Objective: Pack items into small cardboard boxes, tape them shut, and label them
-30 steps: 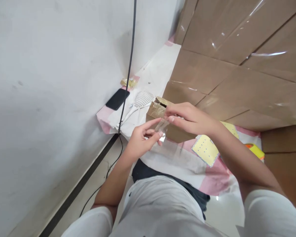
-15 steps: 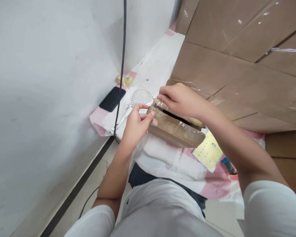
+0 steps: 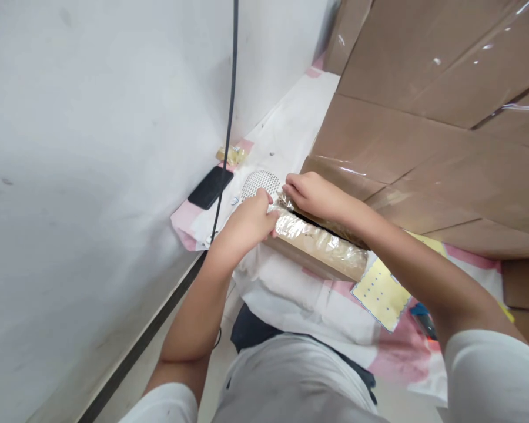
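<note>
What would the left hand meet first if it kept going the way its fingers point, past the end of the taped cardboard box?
Probably the white perforated paddle, which lies just past the left hand at the box's end. The right hand sits beside that line; depth is unclear.

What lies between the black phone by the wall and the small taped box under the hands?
In the head view, the black cable and the white perforated paddle lie between the black phone and the small taped box.

A plain white wall (image 3: 92,117) stands to my left, a black cable (image 3: 229,111) hanging down it; stacked cardboard boxes (image 3: 423,117) rise on my right.
</note>
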Demonstrator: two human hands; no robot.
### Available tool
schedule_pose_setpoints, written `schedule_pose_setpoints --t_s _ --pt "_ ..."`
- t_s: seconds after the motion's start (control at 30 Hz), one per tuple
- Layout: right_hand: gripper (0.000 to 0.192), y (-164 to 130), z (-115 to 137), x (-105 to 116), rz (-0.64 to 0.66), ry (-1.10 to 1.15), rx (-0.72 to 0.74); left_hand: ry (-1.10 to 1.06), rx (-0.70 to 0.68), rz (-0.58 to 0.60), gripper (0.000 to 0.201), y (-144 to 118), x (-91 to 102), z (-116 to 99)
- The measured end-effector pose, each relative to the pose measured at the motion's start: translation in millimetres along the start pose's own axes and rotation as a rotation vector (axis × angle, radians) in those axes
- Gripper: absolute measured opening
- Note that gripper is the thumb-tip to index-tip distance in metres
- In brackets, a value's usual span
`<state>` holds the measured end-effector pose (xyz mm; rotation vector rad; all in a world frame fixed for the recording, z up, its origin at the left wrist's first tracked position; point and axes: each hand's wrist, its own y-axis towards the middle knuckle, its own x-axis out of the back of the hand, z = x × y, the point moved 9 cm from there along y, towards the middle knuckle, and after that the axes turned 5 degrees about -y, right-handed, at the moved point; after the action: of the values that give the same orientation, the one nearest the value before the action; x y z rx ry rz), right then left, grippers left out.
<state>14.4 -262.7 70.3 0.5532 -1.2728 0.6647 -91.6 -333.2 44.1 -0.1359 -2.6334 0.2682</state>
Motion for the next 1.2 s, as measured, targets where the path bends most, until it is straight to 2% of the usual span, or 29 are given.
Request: schedule_pose_setpoints --t_s 0.1,0.23,0.4,0.47,0.53,0.6,0.67,0.73,0.77,0.8,0.87,0.9,0.97,1.03,1.1,1.17,1.2 --pt "0.028 -1 0 -6 0.056 -0.078 -0.051 0.072 0.054 -0.029 0.02 -8 4.0 8" --pt "0.032 0 2 -11 0.082 -0.17 -0.082 -0.078 0.105 -0.066 0.023 -12 3.0 28" --pt "0.034 -3 3 -15 0.075 -0.229 -0.116 -0.167 0.149 -0.2 0.04 -12 7.3 62" --pt "0.035 -3 -5 -14 0.052 -0.204 -0.171 -0.263 0.153 -0.213 0.044 -11 3.0 74" --pt "0.046 -3 -21 -9 0.004 -0.169 -0.272 -0.393 0.131 -0.214 0.042 -10 -5.8 81" --pt "0.05 -6 -40 -5 -0.03 -0.146 -0.378 -0.487 0.067 -0.263 0.037 -11 -12.7 83" --pt "0.038 -8 -50 -2 -0.045 -0.126 -0.409 -0.472 -0.065 -0.435 0.032 -18 -8.4 79" --pt "0.029 -9 -41 3 -0.092 -0.088 -0.29 -0.333 -0.265 -0.664 0.025 -35 1.0 65" --pt "0.028 -9 -29 5 -0.115 -0.061 -0.169 -0.229 -0.382 -0.738 0.022 -45 2.0 54" --pt "0.029 -11 -14 6 -0.13 -0.038 -0.029 -0.112 -0.494 -0.759 0.021 -53 -1.3 43" --pt "0.03 -16 13 3 -0.108 -0.01 0.221 0.109 -0.659 -0.666 0.026 -60 -17.4 25" --pt "0.03 -18 20 -1 -0.076 -0.004 0.298 0.191 -0.697 -0.595 0.03 -60 -25.9 22" --pt "0.032 -15 20 -10 -0.019 0.013 0.327 0.277 -0.688 -0.508 0.036 -58 -35.2 24" --pt "0.037 -8 5 -12 0.004 0.048 0.237 0.291 -0.658 -0.496 0.039 -58 -35.4 29" --pt "0.045 -5 -16 -5 -0.019 0.063 0.095 0.284 -0.649 -0.489 0.039 -57 -33.1 31" --pt "0.044 -17 -37 14 -0.095 0.056 -0.041 0.26 -0.651 -0.477 0.04 -55 -28.8 31" --pt "0.041 -32 -48 25 -0.158 0.069 -0.103 0.241 -0.652 -0.468 0.041 -54 -26.2 31"
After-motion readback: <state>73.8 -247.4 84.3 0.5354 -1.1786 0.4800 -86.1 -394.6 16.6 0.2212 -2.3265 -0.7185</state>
